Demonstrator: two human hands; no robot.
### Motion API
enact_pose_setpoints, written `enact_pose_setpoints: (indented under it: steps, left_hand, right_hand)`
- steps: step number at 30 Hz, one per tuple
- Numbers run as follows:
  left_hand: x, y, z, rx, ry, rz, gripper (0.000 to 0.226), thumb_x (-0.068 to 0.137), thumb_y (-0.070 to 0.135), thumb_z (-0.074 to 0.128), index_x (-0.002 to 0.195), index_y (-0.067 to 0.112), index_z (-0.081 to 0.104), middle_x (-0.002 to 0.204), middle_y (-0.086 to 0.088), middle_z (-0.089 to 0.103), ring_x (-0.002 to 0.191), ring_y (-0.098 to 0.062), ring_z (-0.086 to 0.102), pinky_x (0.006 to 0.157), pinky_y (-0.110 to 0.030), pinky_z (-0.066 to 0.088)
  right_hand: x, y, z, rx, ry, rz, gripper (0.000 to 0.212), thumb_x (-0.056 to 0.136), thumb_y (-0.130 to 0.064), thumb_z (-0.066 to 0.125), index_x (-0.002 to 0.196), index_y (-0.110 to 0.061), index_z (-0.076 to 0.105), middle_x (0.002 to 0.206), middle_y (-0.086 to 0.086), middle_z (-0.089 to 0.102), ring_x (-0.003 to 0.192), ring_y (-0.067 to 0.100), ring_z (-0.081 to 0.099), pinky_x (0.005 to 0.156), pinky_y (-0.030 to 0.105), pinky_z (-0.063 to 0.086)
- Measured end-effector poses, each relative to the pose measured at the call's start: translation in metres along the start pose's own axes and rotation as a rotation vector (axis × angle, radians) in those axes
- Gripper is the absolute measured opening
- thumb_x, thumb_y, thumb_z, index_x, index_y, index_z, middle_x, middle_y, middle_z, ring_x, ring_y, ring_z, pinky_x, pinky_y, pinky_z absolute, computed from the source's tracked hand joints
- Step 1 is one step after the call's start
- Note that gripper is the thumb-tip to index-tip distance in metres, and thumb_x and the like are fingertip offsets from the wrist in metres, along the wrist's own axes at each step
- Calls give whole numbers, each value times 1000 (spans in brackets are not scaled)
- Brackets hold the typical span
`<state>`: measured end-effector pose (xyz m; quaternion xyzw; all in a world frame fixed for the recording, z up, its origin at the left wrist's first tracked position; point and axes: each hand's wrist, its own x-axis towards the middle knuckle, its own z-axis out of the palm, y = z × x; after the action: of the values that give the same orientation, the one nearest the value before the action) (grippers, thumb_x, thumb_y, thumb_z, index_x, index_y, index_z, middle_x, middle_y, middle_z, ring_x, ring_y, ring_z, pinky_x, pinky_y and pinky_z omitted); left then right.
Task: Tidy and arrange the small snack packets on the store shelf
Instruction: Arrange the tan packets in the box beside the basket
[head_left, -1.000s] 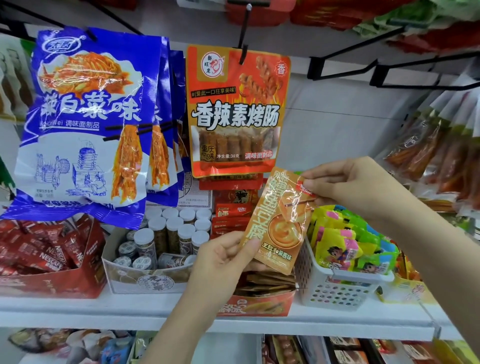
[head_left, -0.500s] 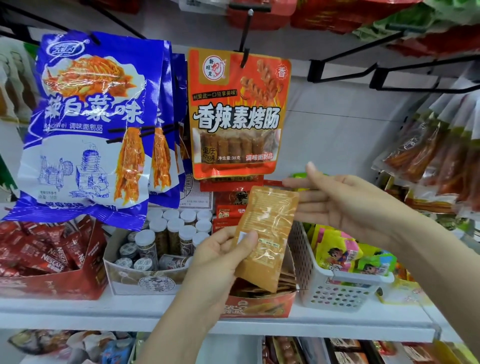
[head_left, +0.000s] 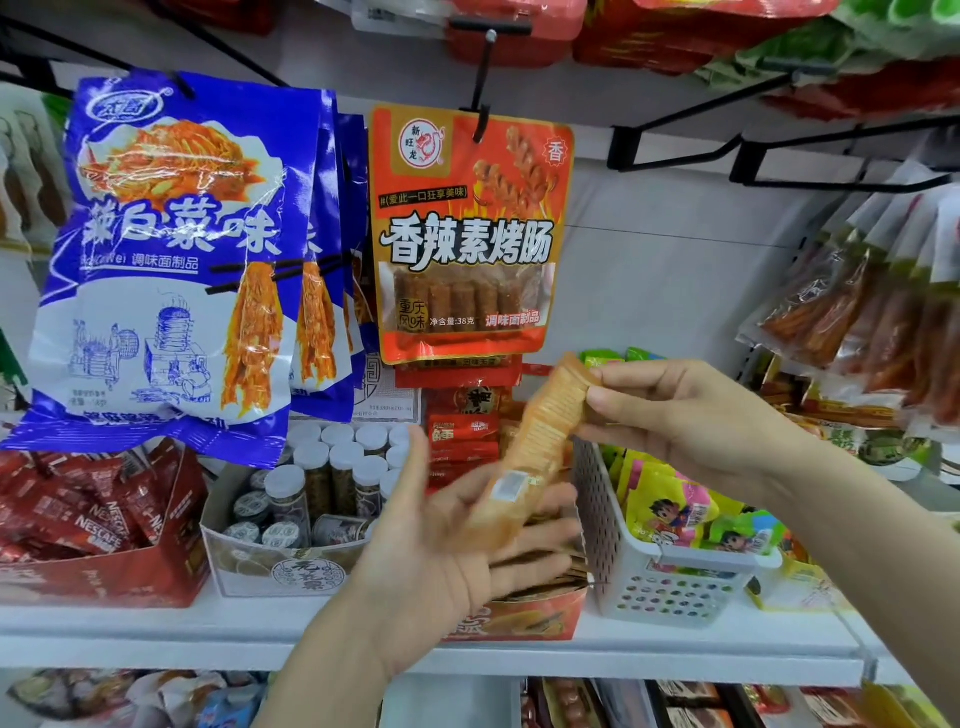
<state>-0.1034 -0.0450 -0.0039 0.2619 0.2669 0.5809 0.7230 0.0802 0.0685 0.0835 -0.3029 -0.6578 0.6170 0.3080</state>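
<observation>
**Packet passing between two hands above its box**

The right hand (head_left: 691, 415) pinches the top edge of an orange packet (head_left: 540, 447), held tilted over the red box (head_left: 519, 618) at the shelf's (head_left: 675, 654) front edge, between the jar carton (head_left: 280, 566) and the white basket (head_left: 670, 582). The left hand (head_left: 457, 545) lies flat beneath, fingers straight, the packet's blurred lower end resting on them. The packet looks light, thin and floppy, with slick film likely to slide. Its sealed end seams seem the safest hold; squeezing the middle could crush the contents.
</observation>
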Motion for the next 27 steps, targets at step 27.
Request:
enact_pose_setpoints:
  steps: [27]
  left_hand:
    - [11, -29, -23, 1574, 275, 395, 30, 87, 58, 62, 108, 38, 70, 101, 26, 67, 97, 12, 56, 83, -14, 48]
  right_hand:
    - [-11, 49, 21, -1259, 410, -326, 15, 91, -22, 64, 103, -25, 72, 90, -2, 77, 85, 22, 71, 76, 35, 54]
